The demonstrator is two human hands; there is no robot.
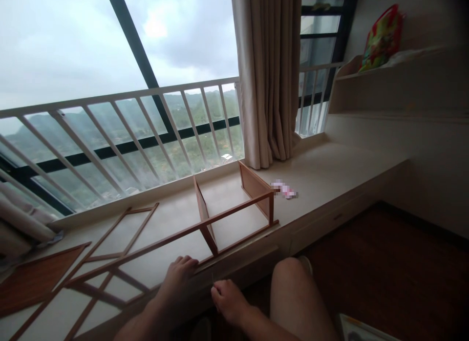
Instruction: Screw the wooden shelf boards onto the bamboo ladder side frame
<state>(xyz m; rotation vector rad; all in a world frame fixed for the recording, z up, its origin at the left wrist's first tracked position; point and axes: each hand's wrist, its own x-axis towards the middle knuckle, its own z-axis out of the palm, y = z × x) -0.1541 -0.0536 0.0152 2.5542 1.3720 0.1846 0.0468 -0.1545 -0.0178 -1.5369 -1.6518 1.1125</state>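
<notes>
A half-built brown wooden frame [205, 219] of thin rails and upright panels lies on a pale window ledge [330, 170]. My left hand [179, 275] rests on the ledge's front edge, fingers curled over the frame's lower rail near its middle panel. My right hand [227, 299] hovers just below the ledge edge, fingers pinched together on something thin I cannot make out. My bare knee [293, 292] is to the right of it.
A flat brown panel [32, 277] and a loose slatted frame [120, 233] lie at the left. A small blurred pink item [284, 189] lies by the beige curtain [269, 77]. White window railing [120, 131] runs behind. A colourful bag [381, 35] sits on steps at right.
</notes>
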